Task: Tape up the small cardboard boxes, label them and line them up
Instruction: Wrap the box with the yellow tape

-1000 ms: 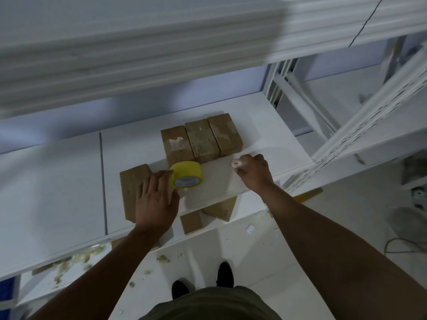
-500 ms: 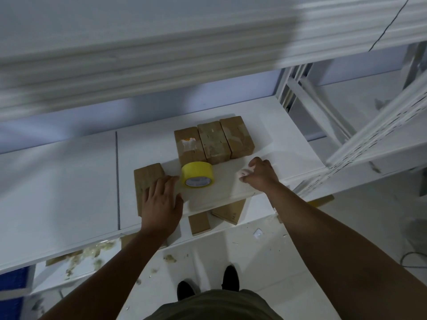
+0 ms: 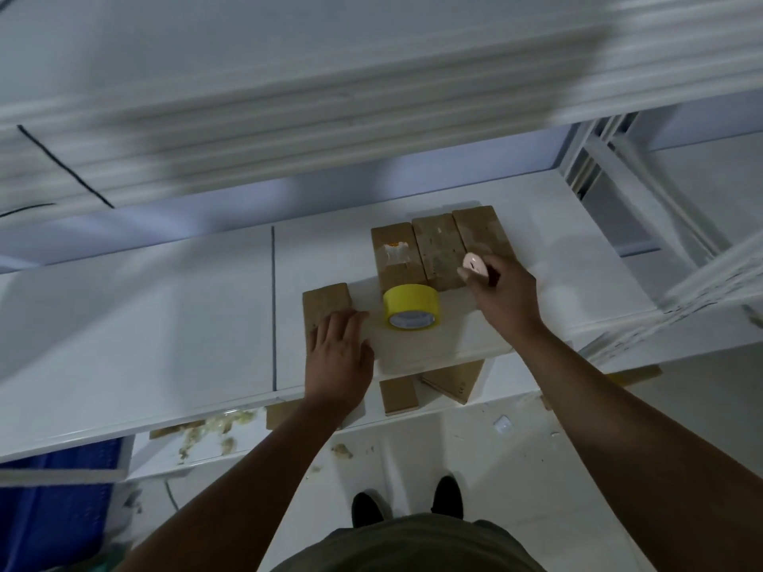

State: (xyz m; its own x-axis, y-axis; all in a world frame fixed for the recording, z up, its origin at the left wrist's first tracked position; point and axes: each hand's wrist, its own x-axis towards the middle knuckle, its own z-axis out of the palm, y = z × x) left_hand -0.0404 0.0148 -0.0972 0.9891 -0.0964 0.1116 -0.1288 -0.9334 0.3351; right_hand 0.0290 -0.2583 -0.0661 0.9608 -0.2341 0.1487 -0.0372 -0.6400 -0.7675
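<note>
Three small cardboard boxes stand side by side at the back of the white shelf: the left box [image 3: 394,258] with a torn white patch, the middle box [image 3: 437,249] and the right box [image 3: 481,231]. A fourth box [image 3: 324,303] lies apart to the left. My left hand [image 3: 338,357] rests flat on its near end, holding nothing. A yellow tape roll [image 3: 411,309] stands on a pale board [image 3: 446,344] in front of the row. My right hand [image 3: 503,301] hovers over the right boxes, pinching a small pink object [image 3: 475,264].
Two more cardboard boxes [image 3: 398,396] [image 3: 454,383] show under the board at the shelf's front edge [image 3: 165,410]. A white rack upright [image 3: 702,282] stands at the right. An upper shelf overhangs at the top. Debris lies on the floor near my feet.
My right hand has lifted off the board and moved back over the row of boxes with the pink object. My left hand has stayed on the left box.
</note>
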